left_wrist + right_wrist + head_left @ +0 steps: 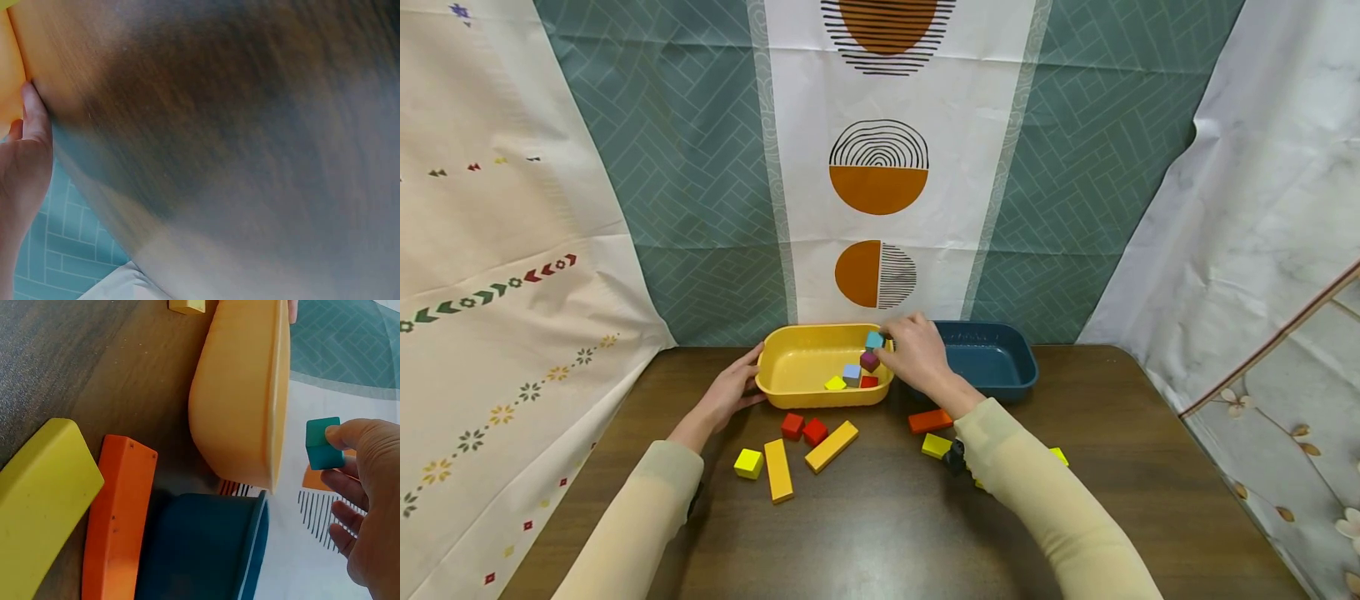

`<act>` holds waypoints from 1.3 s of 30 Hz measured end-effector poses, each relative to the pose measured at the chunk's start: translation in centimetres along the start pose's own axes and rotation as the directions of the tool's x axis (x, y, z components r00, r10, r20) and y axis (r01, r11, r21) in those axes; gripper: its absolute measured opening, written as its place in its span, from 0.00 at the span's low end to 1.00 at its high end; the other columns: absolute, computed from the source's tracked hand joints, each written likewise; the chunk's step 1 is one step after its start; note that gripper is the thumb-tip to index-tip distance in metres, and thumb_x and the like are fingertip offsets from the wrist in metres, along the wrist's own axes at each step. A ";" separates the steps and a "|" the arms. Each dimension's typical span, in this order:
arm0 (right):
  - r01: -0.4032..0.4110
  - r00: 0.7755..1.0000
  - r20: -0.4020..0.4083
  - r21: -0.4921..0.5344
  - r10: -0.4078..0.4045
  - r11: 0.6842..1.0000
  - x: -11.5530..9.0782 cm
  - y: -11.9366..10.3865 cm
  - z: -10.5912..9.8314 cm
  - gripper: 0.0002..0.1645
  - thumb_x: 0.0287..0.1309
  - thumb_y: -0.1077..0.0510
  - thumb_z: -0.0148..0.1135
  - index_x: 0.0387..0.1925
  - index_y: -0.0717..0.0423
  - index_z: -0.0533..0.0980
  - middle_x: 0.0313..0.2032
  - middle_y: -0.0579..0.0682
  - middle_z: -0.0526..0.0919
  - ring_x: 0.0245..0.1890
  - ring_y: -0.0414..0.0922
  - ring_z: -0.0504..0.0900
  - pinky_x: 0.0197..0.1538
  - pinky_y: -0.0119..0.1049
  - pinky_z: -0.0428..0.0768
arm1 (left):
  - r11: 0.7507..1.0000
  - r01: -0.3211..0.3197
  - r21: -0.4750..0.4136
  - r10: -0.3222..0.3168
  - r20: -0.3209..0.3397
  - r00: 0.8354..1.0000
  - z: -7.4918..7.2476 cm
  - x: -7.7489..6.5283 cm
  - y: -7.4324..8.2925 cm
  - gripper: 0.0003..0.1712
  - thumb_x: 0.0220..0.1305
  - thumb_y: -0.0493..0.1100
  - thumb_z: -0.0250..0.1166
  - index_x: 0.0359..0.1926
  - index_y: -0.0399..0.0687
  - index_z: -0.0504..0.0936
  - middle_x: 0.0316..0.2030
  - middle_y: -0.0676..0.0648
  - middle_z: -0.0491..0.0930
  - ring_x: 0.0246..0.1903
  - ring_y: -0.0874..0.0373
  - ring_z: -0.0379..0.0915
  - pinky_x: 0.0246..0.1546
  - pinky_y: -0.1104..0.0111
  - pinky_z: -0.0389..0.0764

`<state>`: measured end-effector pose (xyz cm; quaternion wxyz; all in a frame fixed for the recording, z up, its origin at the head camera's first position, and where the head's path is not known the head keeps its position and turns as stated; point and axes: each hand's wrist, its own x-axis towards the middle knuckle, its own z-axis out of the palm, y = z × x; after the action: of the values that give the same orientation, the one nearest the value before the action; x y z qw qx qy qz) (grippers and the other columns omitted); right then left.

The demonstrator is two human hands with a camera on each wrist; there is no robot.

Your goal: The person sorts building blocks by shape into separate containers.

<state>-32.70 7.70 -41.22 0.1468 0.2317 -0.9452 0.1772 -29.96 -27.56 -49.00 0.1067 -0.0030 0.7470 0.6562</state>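
My right hand (917,350) pinches a teal cube (324,444) between thumb and fingertips. It hangs over the right end of a yellow tray (820,400). Beneath it in the tray are a purple cube (869,361), a light blue cube (852,375), a red block (868,382) and a yellow block (835,383). My left hand (736,392) rests against the tray's left end, its fingers (36,115) fairly straight along the outer wall.
A dark blue tray (1011,392) stands right of the yellow one. In front lie red cubes (792,426), orange-yellow bars (778,471), a yellow cube (748,463), an orange-red bar (928,421) and a yellow block (936,446). A patterned cloth (700,250) hangs behind.
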 end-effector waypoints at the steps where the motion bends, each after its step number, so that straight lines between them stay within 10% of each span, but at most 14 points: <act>1: 0.001 1.000 0.003 -0.003 -0.001 1.000 0.0 0.0 0.1 0.18 0.63 0.46 0.69 0.49 0.51 0.86 0.47 0.49 0.87 0.46 0.49 0.72 0.51 0.46 0.73 | 1.000 -0.001 0.000 0.001 0.001 1.000 0.0 0.0 0.0 0.33 0.83 0.44 0.40 0.83 0.64 0.45 0.81 0.44 0.42 0.71 0.36 0.60 0.66 0.43 0.67; 13: -0.020 0.999 0.046 -0.064 0.023 0.998 0.3 -0.2 1.4 0.20 0.61 0.44 0.70 0.48 0.50 0.87 0.44 0.47 0.87 0.45 0.48 0.71 0.51 0.44 0.73 | 1.000 0.000 -0.023 0.001 0.022 1.000 1.0 -1.9 2.7 0.35 0.81 0.40 0.41 0.83 0.57 0.44 0.81 0.40 0.41 0.71 0.33 0.57 0.67 0.42 0.64; 39: -0.031 0.999 0.020 -0.047 0.032 0.998 0.0 -0.2 1.8 0.19 0.63 0.44 0.70 0.50 0.50 0.86 0.47 0.49 0.87 0.47 0.50 0.74 0.51 0.46 0.73 | 1.000 -0.010 0.005 0.010 -0.008 1.000 0.3 -0.3 0.2 0.33 0.82 0.44 0.42 0.83 0.64 0.47 0.81 0.44 0.45 0.70 0.38 0.62 0.65 0.45 0.70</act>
<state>-32.97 6.81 -42.82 0.1394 0.2153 -0.9540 0.1550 -29.66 -27.30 -48.76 0.1005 -0.0017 0.7489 0.6550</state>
